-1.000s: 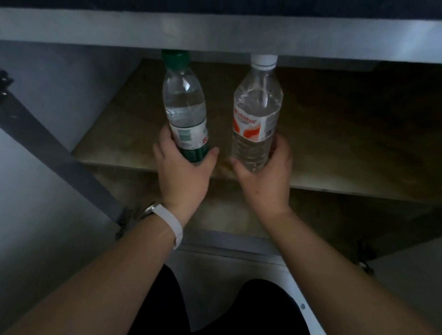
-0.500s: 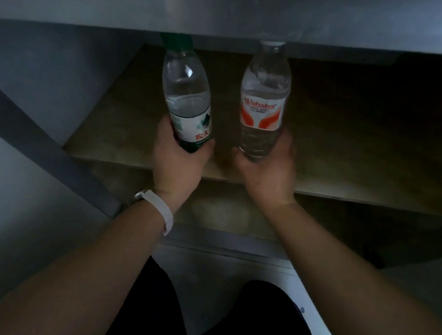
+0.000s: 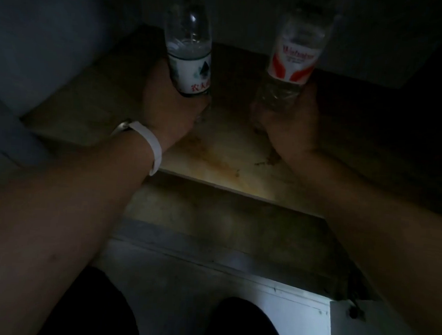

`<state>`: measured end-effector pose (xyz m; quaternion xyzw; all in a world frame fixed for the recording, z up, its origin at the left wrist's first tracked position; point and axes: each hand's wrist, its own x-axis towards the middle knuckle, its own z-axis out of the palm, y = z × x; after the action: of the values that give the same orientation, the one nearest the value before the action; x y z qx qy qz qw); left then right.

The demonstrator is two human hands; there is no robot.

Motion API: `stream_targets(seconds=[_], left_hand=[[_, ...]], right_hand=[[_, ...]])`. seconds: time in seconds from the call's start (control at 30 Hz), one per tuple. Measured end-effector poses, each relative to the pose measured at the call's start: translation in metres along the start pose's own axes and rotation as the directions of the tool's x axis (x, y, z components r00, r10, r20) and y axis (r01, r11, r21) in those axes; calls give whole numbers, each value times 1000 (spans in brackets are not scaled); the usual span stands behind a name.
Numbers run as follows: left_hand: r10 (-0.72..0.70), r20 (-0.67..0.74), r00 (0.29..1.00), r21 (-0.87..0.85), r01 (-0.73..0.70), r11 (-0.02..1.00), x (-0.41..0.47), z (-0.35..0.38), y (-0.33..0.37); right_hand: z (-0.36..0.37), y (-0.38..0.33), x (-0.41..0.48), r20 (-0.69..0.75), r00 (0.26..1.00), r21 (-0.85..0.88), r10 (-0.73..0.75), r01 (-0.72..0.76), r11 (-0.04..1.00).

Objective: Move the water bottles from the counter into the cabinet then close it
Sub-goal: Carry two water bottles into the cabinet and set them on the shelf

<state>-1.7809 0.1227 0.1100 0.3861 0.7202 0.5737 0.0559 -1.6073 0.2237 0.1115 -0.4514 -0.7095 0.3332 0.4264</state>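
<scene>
My left hand (image 3: 166,107) is wrapped tight around the green-label bottle (image 3: 189,59) at 11 o'clock; my right hand (image 3: 290,122) squeezes the red-label bottle (image 3: 291,57) at 1 o'clock. Both are inside over the shelf (image 3: 223,152). I think letting go and shutting the cabinet are left.

Dim view down into an open cabinet (image 3: 67,41); two bare forearms reach in over a stained wooden shelf (image 3: 223,152). The left hand (image 3: 172,104), with a white wristband (image 3: 149,144) at the wrist, grips the base of a clear water bottle with a green-and-white label (image 3: 189,51); the right hand (image 3: 290,119) grips the base of a clear water bottle with a red-and-white label (image 3: 293,60). Both bottles stand upright, well apart, their caps cut off by the top edge; dark-clothed knees (image 3: 243,326) show at the bottom.
</scene>
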Motion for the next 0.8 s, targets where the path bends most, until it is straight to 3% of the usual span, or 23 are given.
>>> stream_targets(seconds=[0.3,0.63,0.8], left_hand=[[46,-29,998,-4,-46,999,21,16,-14],[-12,80,997,4,11,1000,22,14,-19],[-91,217,972,32,86,996,15,-2,-11]], right_hand=[[13,16,30,106,994,-30,-40,43,999],[18,23,29,98,995,33,-1,-2,999],[10,18,23,170,985,30,-35,30,999]])
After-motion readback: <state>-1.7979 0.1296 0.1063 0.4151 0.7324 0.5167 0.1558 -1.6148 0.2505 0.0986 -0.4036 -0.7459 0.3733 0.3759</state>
